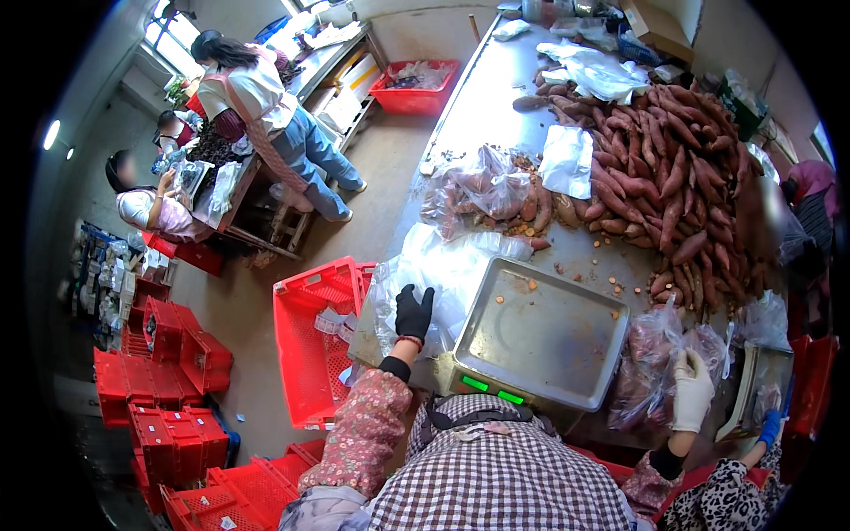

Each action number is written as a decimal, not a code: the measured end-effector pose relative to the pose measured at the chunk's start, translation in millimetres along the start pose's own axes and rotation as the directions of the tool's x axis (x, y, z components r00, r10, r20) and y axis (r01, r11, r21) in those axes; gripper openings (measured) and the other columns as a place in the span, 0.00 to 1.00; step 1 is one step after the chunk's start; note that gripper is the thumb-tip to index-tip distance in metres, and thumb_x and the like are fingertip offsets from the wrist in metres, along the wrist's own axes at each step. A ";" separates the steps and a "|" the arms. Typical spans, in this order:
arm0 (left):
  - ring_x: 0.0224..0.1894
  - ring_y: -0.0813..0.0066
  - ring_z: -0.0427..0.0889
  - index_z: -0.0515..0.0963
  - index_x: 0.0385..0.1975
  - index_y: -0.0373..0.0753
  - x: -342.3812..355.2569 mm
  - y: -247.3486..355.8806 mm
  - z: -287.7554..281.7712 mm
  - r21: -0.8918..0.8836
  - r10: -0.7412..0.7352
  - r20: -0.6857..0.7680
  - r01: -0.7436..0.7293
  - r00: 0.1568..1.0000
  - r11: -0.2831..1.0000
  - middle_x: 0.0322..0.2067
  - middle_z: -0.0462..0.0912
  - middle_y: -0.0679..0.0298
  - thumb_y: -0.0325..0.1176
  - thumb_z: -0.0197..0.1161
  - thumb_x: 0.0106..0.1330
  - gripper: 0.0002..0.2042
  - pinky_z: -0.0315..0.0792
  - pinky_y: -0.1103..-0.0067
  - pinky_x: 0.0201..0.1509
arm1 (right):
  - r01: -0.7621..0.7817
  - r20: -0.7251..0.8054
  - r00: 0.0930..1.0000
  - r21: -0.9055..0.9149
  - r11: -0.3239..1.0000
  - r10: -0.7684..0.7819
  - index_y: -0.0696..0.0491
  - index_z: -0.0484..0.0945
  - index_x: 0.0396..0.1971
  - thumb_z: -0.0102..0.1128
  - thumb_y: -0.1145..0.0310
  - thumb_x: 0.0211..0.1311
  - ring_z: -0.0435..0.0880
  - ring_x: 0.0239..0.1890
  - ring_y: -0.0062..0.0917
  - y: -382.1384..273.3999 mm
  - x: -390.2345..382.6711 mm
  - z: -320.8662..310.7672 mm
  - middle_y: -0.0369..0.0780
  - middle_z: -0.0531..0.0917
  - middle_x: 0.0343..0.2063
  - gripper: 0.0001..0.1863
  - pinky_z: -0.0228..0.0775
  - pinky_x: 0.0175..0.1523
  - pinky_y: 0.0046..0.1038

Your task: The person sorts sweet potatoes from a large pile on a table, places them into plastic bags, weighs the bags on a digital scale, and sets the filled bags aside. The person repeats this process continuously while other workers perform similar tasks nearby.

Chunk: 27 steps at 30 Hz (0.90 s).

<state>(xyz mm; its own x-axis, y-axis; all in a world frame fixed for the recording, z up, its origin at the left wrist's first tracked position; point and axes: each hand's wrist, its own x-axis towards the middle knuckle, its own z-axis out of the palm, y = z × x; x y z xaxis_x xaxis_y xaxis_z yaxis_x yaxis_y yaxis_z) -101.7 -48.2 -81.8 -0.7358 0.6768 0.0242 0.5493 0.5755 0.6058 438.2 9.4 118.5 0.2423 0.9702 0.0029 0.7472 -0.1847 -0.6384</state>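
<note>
My left hand [413,314], in a black glove, rests on a heap of clear plastic bags [447,265] left of the scale, thumb and fingers apart. On the right, my white-gloved right hand [692,394] is closed at the top of a clear plastic bag of sweet potatoes [704,341]. Another filled bag [639,376] stands beside it, against the scale's right side. Between my hands lies the scale's metal tray [544,327], bare except for a few small crumbs, with its green display [491,389] lit on the near side.
A big pile of sweet potatoes [664,177] covers the table's far right, with a filled bag [482,190] left of it. A red crate [310,341] stands at the table's left. A co-worker's blue-gloved hand [770,425] is close on my right. Other people work at the far left.
</note>
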 end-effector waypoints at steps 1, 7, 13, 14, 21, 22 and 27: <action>0.53 0.48 0.75 0.71 0.52 0.36 2.8 -7.1 13.9 0.060 0.014 -0.112 -0.008 0.994 0.998 0.53 0.74 0.45 0.49 0.63 0.61 0.27 0.71 0.62 0.54 | 0.006 0.035 0.999 0.046 0.999 -0.008 0.63 0.79 0.48 0.61 0.64 0.66 0.82 0.41 0.25 -11.4 -0.9 5.5 0.45 0.85 0.41 0.19 0.72 0.51 0.25; 0.52 0.55 0.74 0.76 0.44 0.43 -9.7 -6.3 -12.3 0.441 -0.162 0.030 0.132 0.986 0.888 0.48 0.75 0.56 0.46 0.67 0.57 0.19 0.72 0.62 0.51 | 0.087 0.084 0.991 0.209 0.974 -0.107 0.64 0.80 0.47 0.63 0.66 0.64 0.81 0.39 0.21 -44.8 -12.4 30.0 0.43 0.86 0.38 0.18 0.72 0.49 0.23; 0.35 0.54 0.79 0.80 0.26 0.42 10.0 -35.4 -55.4 0.283 0.233 0.053 -0.238 0.971 0.929 0.29 0.79 0.57 0.43 0.65 0.57 0.11 0.72 0.60 0.37 | 0.027 0.115 0.992 0.212 0.977 -0.052 0.63 0.79 0.48 0.62 0.67 0.65 0.80 0.40 0.19 -38.8 -10.2 28.2 0.41 0.85 0.40 0.17 0.71 0.50 0.22; 0.34 0.54 0.78 0.80 0.25 0.42 10.5 -18.3 -74.0 0.267 0.264 0.035 -0.264 0.964 0.927 0.27 0.78 0.56 0.43 0.66 0.56 0.11 0.71 0.61 0.36 | 0.008 0.136 0.990 0.203 0.979 -0.036 0.63 0.79 0.48 0.62 0.68 0.65 0.79 0.40 0.18 -42.8 -10.4 28.6 0.40 0.85 0.39 0.16 0.71 0.50 0.22; 0.29 0.58 0.75 0.76 0.26 0.34 -3.9 84.6 -159.4 -0.189 0.496 0.007 -0.486 0.868 0.853 0.25 0.75 0.57 0.30 0.64 0.61 0.07 0.68 0.70 0.33 | -0.054 0.488 0.838 0.519 0.853 -0.245 0.60 0.80 0.48 0.63 0.67 0.63 0.77 0.36 0.13 -142.3 -24.6 64.2 0.32 0.82 0.34 0.16 0.70 0.44 0.18; 0.29 0.59 0.74 0.75 0.26 0.33 -6.3 98.5 -163.9 -0.227 0.509 0.015 -0.493 0.861 0.840 0.25 0.74 0.58 0.29 0.64 0.61 0.07 0.68 0.70 0.33 | -0.021 0.532 0.795 0.502 0.864 -0.290 0.61 0.79 0.48 0.64 0.66 0.62 0.77 0.36 0.13 -161.6 -25.5 72.9 0.33 0.82 0.33 0.18 0.71 0.44 0.18; 0.30 0.66 0.74 0.75 0.30 0.32 -17.0 164.1 -178.9 -0.280 0.621 0.087 -0.579 0.779 0.765 0.27 0.73 0.59 0.24 0.65 0.60 0.05 0.68 0.75 0.34 | 0.129 0.462 0.663 0.705 0.697 -0.590 0.59 0.80 0.47 0.67 0.64 0.59 0.76 0.31 0.16 -203.6 -29.6 151.9 0.36 0.83 0.29 0.19 0.70 0.43 0.20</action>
<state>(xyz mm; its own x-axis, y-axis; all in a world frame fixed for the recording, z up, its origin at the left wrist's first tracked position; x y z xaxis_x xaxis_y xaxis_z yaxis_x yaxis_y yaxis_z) -69.9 -47.5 159.5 -0.1975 0.9245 0.3262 0.7356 -0.0802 0.6727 184.9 42.1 131.5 -0.5659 0.8241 0.0230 0.1162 0.1073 -0.9874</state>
